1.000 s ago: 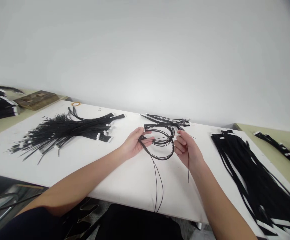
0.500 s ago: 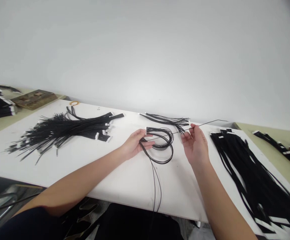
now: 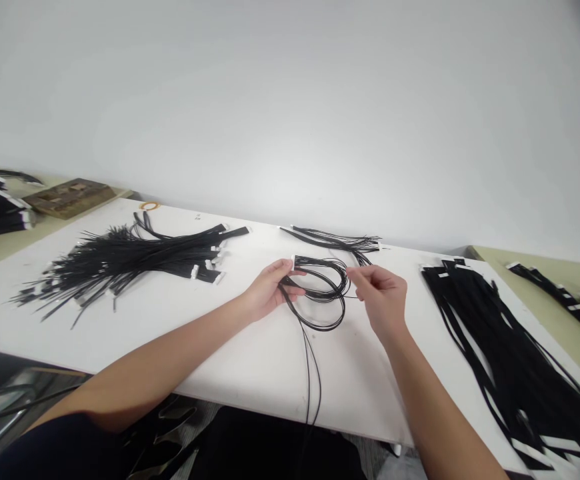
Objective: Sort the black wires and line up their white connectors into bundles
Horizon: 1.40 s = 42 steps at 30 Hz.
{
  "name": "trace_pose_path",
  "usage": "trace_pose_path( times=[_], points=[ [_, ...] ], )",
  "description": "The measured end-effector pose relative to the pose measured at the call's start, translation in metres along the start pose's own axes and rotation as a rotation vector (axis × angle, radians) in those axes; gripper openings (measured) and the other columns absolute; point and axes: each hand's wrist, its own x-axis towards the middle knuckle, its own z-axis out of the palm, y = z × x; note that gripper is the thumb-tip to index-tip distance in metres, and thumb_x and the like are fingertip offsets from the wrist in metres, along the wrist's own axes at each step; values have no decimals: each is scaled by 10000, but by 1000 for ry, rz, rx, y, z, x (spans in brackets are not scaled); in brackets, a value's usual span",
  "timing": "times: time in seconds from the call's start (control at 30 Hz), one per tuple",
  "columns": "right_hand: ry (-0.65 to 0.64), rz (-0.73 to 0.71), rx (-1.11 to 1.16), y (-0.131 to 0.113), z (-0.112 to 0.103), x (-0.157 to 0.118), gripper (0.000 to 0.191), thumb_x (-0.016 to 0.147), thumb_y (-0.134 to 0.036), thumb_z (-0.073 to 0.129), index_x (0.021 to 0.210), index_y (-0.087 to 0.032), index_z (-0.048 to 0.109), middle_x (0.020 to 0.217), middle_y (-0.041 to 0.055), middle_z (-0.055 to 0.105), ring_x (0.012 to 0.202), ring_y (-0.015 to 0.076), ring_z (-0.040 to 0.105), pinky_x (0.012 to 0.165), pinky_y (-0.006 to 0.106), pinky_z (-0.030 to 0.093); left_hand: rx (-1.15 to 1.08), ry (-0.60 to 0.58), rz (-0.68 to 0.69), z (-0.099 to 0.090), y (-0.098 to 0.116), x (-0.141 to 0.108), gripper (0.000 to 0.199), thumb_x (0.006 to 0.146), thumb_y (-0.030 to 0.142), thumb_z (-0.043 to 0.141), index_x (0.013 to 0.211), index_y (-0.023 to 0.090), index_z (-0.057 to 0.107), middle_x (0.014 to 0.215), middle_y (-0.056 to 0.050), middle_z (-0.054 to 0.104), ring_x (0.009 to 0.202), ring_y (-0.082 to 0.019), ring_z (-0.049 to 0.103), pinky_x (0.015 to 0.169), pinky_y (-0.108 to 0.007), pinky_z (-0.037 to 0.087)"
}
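Note:
A coiled bundle of thin black wires (image 3: 327, 326) with a white connector (image 3: 293, 261) at its upper left is in my left hand (image 3: 270, 288). Thumb and fingers of that hand close on the connector end, with the loops spreading to the right. Two loose strands (image 3: 309, 373) hang from the coil past the table's front edge. My right hand (image 3: 384, 297) is pinched closed at the coil's right side, on a thin black wire mostly hidden by the fingers. Just behind lies another black wire bundle (image 3: 320, 237) with white ends.
On the white table (image 3: 250, 360), a large pile of black cables (image 3: 135, 257) lies left and long black cables (image 3: 500, 347) lie right. A yellow ring (image 3: 149, 206) and a brown board (image 3: 70, 198) are at the back left. The wall (image 3: 290, 120) rises behind.
My right hand has moved left to the coil, its fingers curling closer together. The wire that stretched out straight to the right is no longer extended. My left hand has barely moved.

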Motion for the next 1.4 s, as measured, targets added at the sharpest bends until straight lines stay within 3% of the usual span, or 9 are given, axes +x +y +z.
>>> trace_pose_path(
  times=[0.13, 0.4, 1.2, 1.4],
  points=[
    [-81, -197, -244, 0, 8, -10, 255, 689, -328, 633, 509, -182, 528, 468, -41, 289, 470, 78, 255, 449, 250, 240, 8, -5, 6, 0, 0, -1, 287, 754, 400, 648, 851, 168, 510, 987, -73, 640, 564, -174, 667, 457, -241, 497],
    [-144, -278, -319, 1, 9, -13, 187, 690, -287, 580, 540, -191, 526, 474, -43, 268, 474, 85, 236, 461, 248, 233, 37, -27, 24, 4, 3, -4, 252, 763, 354, 645, 818, 170, 482, 935, -66, 648, 555, -182, 665, 441, -237, 487],
    [-125, -349, -318, -3, 7, -14, 168, 692, -228, 581, 545, -182, 515, 472, -51, 280, 467, 73, 236, 453, 233, 243, 135, -101, 55, 5, 2, -6, 245, 773, 363, 632, 808, 159, 500, 921, -69, 648, 560, -196, 668, 464, -245, 484],
    [-65, -229, -183, -2, 8, -13, 184, 768, -316, 588, 656, -176, 550, 498, -64, 255, 453, 63, 243, 428, 214, 248, 85, -84, 28, 5, 2, -5, 251, 778, 358, 630, 820, 160, 481, 915, -59, 645, 559, -187, 667, 454, -237, 486]
  ],
)
